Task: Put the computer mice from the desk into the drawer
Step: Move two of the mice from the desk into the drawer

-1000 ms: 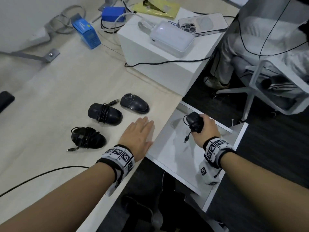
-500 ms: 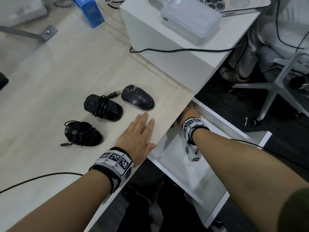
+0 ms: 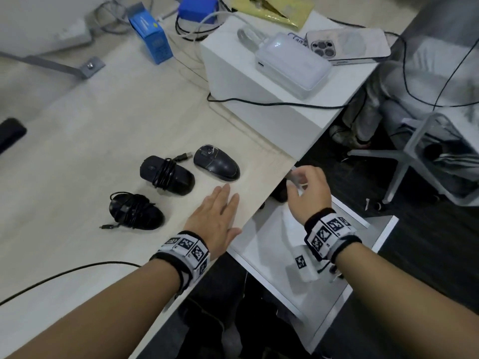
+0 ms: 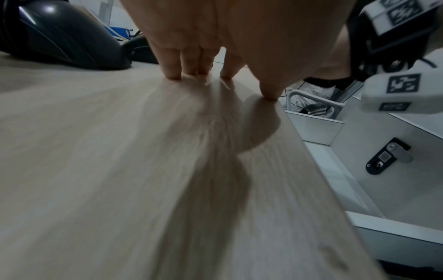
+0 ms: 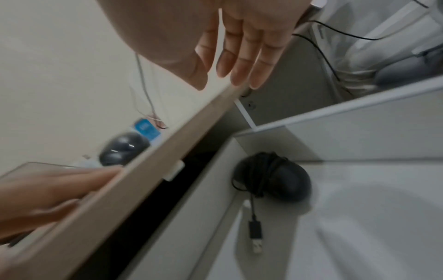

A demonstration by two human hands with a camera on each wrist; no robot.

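Note:
Three dark mice lie on the pale desk (image 3: 90, 141): a grey one (image 3: 217, 163), one wound in its cable (image 3: 167, 175), and another cable-wound one (image 3: 136, 211). My left hand (image 3: 217, 216) rests flat on the desk near its edge, fingers straight (image 4: 191, 62), just short of the grey mouse (image 4: 59, 36). A fourth black mouse (image 5: 273, 180), cable wrapped and USB plug (image 5: 255, 238) trailing, lies in the far corner of the open white drawer (image 3: 272, 244), mostly hidden under the desk edge in the head view. My right hand (image 3: 307, 187) hovers above it, open and empty (image 5: 239, 56).
A white box (image 3: 259, 73) carrying a white device (image 3: 293, 64) and a phone (image 3: 347, 46) stands at the back right of the desk. A blue carton (image 3: 151, 37) and cables lie behind. An office chair (image 3: 427, 151) stands right of the drawer. A black cable (image 3: 64, 274) crosses the near desk.
My right hand carried a mouse into the back of the drawer, let it go there and has drawn back up, empty. The left hand has stayed flat on the desk.

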